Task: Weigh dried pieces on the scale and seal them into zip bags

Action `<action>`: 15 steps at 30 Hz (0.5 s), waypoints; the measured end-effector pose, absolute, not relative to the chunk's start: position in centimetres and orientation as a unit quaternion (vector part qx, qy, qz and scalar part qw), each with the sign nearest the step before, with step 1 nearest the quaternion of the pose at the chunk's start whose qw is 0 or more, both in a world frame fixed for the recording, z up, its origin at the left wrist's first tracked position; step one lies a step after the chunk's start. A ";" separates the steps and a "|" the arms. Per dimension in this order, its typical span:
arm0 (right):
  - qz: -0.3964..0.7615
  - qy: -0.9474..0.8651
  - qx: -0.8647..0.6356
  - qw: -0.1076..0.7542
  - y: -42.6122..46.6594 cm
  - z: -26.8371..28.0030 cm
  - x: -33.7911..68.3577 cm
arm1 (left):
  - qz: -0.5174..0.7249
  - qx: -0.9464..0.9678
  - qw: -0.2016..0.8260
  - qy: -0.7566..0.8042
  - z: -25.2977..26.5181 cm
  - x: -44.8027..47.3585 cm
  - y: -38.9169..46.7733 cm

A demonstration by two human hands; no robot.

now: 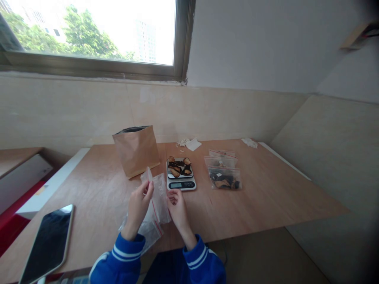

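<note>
My left hand (140, 203) pinches a clear zip bag (148, 175) between thumb and fingers. At the right edge of the clear bags, my right hand (177, 205) has its fingers curled and seems to grip a second zip bag (161, 197) with a red seal line. More zip bags (149, 232) lie under and around my left wrist. Just beyond my right hand stands a kitchen scale (182, 184) with a lit display. Dark-edged dried slices (179, 167) rest on its plate.
A brown paper pouch (136, 152) stands with its top open at the back left. To the right of the scale lie several filled zip bags (225, 179). A tablet (49, 240) is at the left front of the wooden table (260, 197). Crumpled tissue (194, 144) lies by the wall.
</note>
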State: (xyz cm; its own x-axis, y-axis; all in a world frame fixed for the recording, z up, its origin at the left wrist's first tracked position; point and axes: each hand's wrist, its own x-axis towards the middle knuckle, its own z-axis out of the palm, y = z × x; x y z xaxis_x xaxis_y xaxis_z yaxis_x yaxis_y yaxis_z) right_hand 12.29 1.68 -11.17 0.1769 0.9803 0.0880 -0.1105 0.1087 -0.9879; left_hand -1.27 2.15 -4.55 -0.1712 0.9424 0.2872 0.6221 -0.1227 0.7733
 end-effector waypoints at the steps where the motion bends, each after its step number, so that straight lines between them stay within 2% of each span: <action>1: 0.451 -0.449 -0.486 0.599 1.5 -10.8 12.2 | 0.418 0.613 0.170 0.648 -4.5 -1.5 2.2; 6: 0.366 -0.433 -0.499 0.655 0.4 -6.3 13.2 | 0.363 0.610 0.083 0.700 -3.3 -2.4 1.3; 12: 0.236 -0.408 -0.502 0.725 -0.7 -1.7 17.0 | 0.308 0.601 -0.065 0.735 1.3 -3.5 -1.1; 15: 0.202 -0.393 -0.509 0.738 -0.7 -1.6 18.7 | 0.226 0.615 -0.022 0.755 1.1 -3.7 -1.6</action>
State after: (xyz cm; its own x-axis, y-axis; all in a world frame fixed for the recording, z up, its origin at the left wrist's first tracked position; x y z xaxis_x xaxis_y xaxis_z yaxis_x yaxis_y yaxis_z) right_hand 18.70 -0.65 -1.56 0.6086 0.6993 0.3749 0.1014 0.4001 -0.9108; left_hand -3.67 -1.64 1.07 -0.2428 0.9186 0.3117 0.9387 0.1414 0.3145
